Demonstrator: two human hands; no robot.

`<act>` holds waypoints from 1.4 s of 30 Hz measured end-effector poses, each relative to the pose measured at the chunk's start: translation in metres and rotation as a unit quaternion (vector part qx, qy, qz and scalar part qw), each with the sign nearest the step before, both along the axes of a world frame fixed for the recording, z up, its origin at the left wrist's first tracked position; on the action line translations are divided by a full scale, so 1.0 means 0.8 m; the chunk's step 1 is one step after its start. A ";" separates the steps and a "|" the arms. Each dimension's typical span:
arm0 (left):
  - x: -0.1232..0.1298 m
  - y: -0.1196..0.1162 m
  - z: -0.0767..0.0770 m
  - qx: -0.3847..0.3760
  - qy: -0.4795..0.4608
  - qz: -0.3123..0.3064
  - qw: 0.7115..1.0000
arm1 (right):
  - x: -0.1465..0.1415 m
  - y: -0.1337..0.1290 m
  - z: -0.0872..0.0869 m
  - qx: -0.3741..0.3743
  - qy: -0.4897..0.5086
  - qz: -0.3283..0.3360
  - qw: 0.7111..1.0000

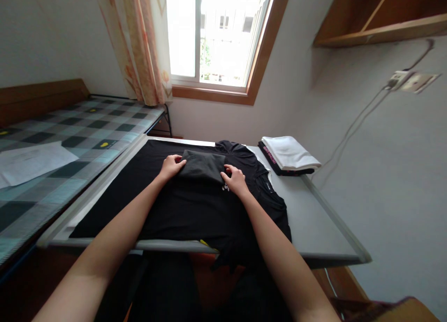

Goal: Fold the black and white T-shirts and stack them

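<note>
Together, the left hand [172,166] and right hand [235,178] grasp a folded dark cloth [203,165] on the black shirt [195,215].

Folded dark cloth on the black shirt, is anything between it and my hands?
Nothing visible: the left hand and right hand are at opposite edges of the dark cloth. The folded white cloth lies off to the right, away from both.

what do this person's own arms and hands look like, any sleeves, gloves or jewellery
Both the left forearm and the right forearm are bare, with no sleeve in view. The left hand and right hand wear no gloves. No watch or bracelet shows at either wrist, and no ring can be made out; the nails are too small to judge.
</note>
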State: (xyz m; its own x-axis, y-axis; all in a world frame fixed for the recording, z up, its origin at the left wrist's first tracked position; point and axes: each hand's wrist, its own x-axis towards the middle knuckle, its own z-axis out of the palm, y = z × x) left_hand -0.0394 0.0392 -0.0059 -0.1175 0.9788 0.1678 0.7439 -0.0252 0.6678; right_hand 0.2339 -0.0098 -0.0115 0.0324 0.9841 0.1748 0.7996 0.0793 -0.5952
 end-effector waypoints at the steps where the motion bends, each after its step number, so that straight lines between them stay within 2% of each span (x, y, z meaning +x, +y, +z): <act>1: 0.000 0.001 -0.001 0.006 -0.011 0.005 1.000 | -0.001 0.001 0.000 -0.003 0.016 -0.008 1.000; 6: 0.000 0.003 -0.005 0.024 -0.020 0.034 0.999 | -0.005 0.007 -0.001 -0.024 0.011 -0.063 0.998; 12: -0.008 0.005 -0.002 -0.004 -0.010 0.053 0.999 | -0.005 0.007 0.001 -0.036 -0.007 -0.074 0.997; 15: -0.002 -0.005 0.004 0.023 0.017 0.048 0.998 | -0.005 0.000 0.004 0.018 -0.034 -0.069 0.997; 17: 0.009 -0.015 0.008 0.098 0.068 0.018 0.993 | -0.008 -0.005 0.006 0.094 -0.044 -0.037 0.994; 20: 0.027 -0.027 0.010 0.181 0.149 -0.076 0.969 | -0.021 -0.009 0.005 0.163 -0.056 0.062 0.983; 23: 0.036 -0.030 0.004 0.125 0.200 -0.158 0.959 | -0.033 -0.008 -0.002 0.124 -0.102 0.138 0.977; 25: 0.035 -0.028 -0.002 0.056 0.215 -0.188 0.957 | -0.037 -0.005 -0.008 0.076 -0.126 0.168 0.975; 27: 0.031 -0.025 -0.004 0.021 0.209 -0.201 0.957 | -0.035 -0.002 -0.013 0.054 -0.124 0.184 0.974; 28: 0.028 -0.024 -0.005 0.019 0.204 -0.194 0.959 | -0.032 -0.001 -0.014 0.054 -0.114 0.182 0.975; 30: 0.023 -0.021 -0.004 0.028 0.198 -0.141 0.970 | -0.025 0.002 -0.014 0.067 -0.090 0.144 0.983; 34: 0.013 -0.015 -0.004 -0.013 0.198 0.016 0.980 | -0.007 0.005 -0.009 0.070 -0.085 -0.017 0.994; 36: 0.010 -0.011 -0.007 -0.034 0.188 0.034 0.981 | 0.000 0.006 -0.008 0.051 -0.095 -0.049 0.993; 38: 0.008 -0.005 -0.008 -0.031 0.162 0.026 0.986 | 0.003 0.007 -0.007 0.042 -0.095 -0.044 0.994; 42: 0.008 0.002 -0.005 -0.028 0.032 0.021 0.999 | 0.000 0.011 -0.007 0.040 -0.078 -0.035 0.996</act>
